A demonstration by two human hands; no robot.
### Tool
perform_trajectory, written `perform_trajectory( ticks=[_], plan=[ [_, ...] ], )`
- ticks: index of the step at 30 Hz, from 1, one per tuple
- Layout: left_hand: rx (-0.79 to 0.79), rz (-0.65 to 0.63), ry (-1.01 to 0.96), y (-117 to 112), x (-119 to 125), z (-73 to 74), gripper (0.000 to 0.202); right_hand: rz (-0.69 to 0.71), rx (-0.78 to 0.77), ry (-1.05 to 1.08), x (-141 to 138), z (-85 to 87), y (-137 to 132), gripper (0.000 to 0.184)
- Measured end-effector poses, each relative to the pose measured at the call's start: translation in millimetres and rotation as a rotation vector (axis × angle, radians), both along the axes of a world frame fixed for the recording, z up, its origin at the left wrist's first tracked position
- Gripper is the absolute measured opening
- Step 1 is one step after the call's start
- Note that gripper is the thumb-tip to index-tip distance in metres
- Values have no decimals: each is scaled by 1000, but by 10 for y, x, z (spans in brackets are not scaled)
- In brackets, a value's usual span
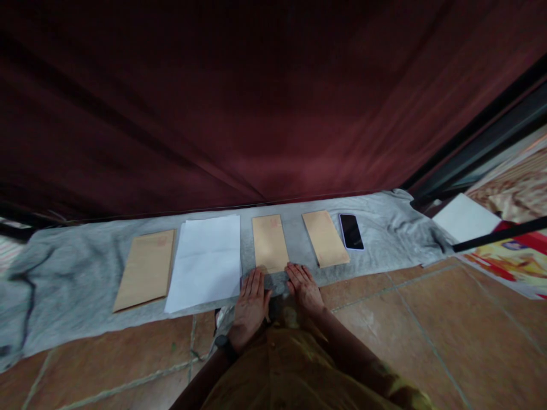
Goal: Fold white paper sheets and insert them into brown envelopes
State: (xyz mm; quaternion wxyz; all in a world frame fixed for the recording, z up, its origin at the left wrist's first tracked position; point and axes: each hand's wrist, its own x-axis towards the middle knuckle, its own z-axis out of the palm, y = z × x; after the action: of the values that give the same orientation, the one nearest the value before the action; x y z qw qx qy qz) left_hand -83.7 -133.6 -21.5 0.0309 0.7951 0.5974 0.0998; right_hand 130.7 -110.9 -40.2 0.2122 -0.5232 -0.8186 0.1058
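Observation:
Both hands rest palm down at the near edge of the grey cloth (294, 225). My left hand (252, 302), with a dark watch on its wrist, lies flat by the lower left corner of a brown envelope (271, 242). At that envelope's lower right corner, my right hand (304, 286) lies with fingers stretched out. Neither hand grips anything. To the left is a stack of white paper (207, 259), and beyond it a pile of larger brown envelopes (147, 267). On the right lie more narrow brown envelopes (325, 239), with a phone (351, 232) beside them, its screen dark.
A dark red curtain (273, 125) hangs right behind the cloth-covered surface. Dark metal bars (474, 145) slant at the right, near a white sheet (465, 217) and a red and yellow printed box (513, 262). Brown floor tiles (397, 324) show below.

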Motion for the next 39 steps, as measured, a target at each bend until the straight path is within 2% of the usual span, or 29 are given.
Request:
perform_trajectory(
  ticks=[4, 7, 9, 12, 15, 29, 32, 36, 39],
  plan=[
    [-4, -148, -14, 64, 170, -29, 57, -18, 37, -11, -28, -27, 4, 46],
    [-4, -142, 6, 97, 242, -68, 58, -18, 81, -22, -111, -2, 18, 47],
    [-3, -135, 21, 106, 241, -104, 59, 36, 95, -24, -209, 27, 28, 50],
    [7, -116, 27, 104, 207, -160, 61, 104, 82, -30, -360, 57, 32, 53],
    [20, -91, 19, 87, 182, -186, 64, 97, 62, -47, -420, 47, 17, 53],
    [42, -17, 2, -9, -54, -136, 66, -17, 66, -106, -160, 62, -20, 48],
    [50, -18, 8, 9, -3, -105, 67, -21, 71, -111, -157, 40, -22, 49],
    [24, -110, 5, 76, 177, -94, 63, -32, 72, -133, -163, 6, -16, 48],
    [0, -132, 7, 109, 274, -109, 64, -37, 72, -143, -164, -14, -9, 47]
  ],
)
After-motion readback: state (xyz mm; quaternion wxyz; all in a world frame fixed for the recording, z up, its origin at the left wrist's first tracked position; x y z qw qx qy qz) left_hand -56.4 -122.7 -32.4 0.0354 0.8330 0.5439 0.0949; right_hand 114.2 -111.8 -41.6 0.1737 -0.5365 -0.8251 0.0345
